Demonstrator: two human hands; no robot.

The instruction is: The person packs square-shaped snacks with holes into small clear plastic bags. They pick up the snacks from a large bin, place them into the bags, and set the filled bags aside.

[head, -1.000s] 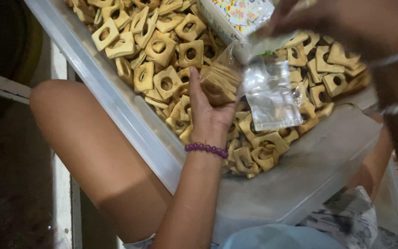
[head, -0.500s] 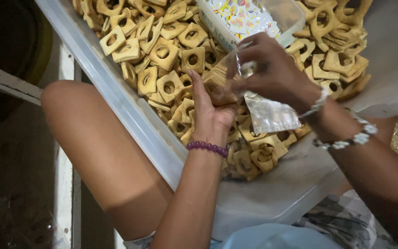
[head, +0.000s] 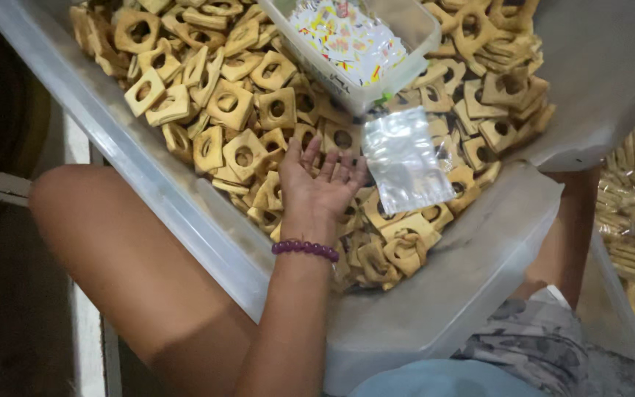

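So the left hand (head: 320,187) is lying palm up on the pile of square biscuits (head: 244,110) in the big clear bin (head: 148,191), fingers spread and loose, gripping nothing. There's a purple bead bracelet (head: 305,249) on that wrist.

The thing that matters is the little clear bag (head: 406,160). It sits flat on the biscuits just to the right of the fingertips, close beside them but as far as I can see not quite touching. Its long axis runs roughly away from the person, tilted a bit, with the far end up near the small tub (head: 354,48) of colourful sprinkles.

The right hand isn't in the shot at all, so no idea what it's doing. That makes the left hand the only one near the bag.
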